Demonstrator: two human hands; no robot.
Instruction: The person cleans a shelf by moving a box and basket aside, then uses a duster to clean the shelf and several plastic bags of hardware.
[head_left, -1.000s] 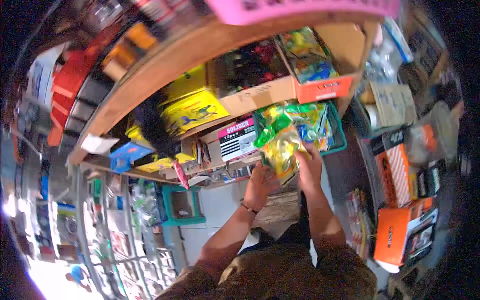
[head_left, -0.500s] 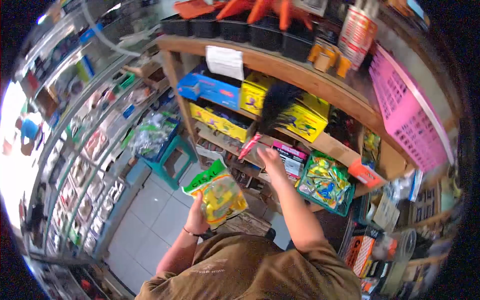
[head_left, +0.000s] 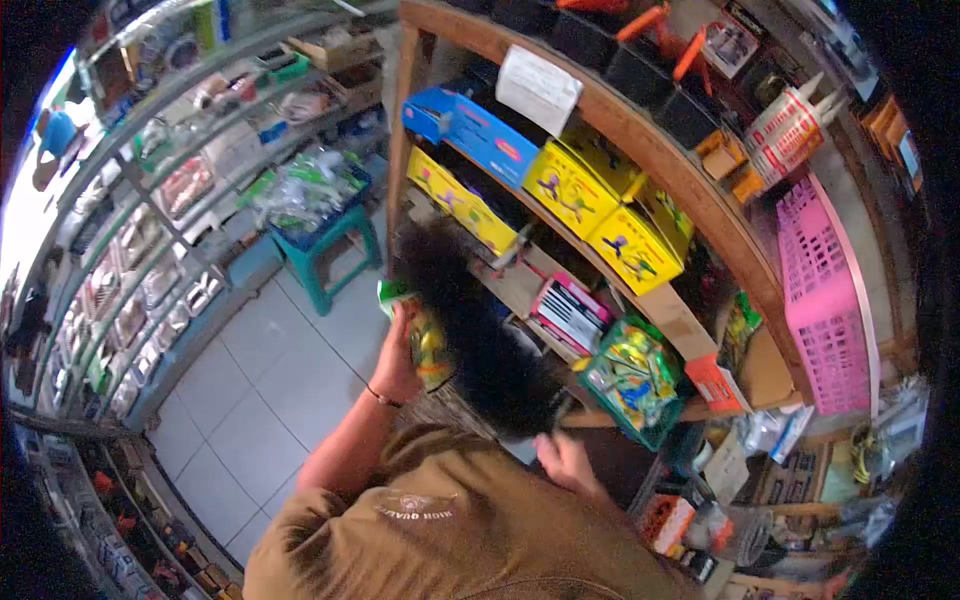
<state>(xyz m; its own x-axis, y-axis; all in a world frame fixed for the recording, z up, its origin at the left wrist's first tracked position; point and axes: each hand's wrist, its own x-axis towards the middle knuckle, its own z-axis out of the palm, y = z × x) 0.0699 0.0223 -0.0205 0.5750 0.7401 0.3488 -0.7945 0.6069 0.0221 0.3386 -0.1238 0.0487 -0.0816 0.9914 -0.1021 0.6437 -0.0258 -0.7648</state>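
My left hand (head_left: 397,360) grips a clear packet with a green top and yellow contents (head_left: 428,340), held up in front of me. My right hand (head_left: 566,462) holds the handle of a black feather duster (head_left: 478,330), whose bushy head lies across the packet and hides most of it. A green basket of similar yellow and green packets (head_left: 630,378) stands on the low shelf just right of the duster.
Wooden shelves (head_left: 640,140) carry yellow boxes (head_left: 562,187) and blue boxes (head_left: 470,125). A pink basket (head_left: 830,300) leans at the right. A teal stool with bagged goods (head_left: 320,240) stands on the tiled floor. Glass display shelving (head_left: 140,260) runs along the left.
My right hand pulled the black duster off the shelf and brought it down over the packet. My left hand keeps the packet, now raised slightly. The view swung right.
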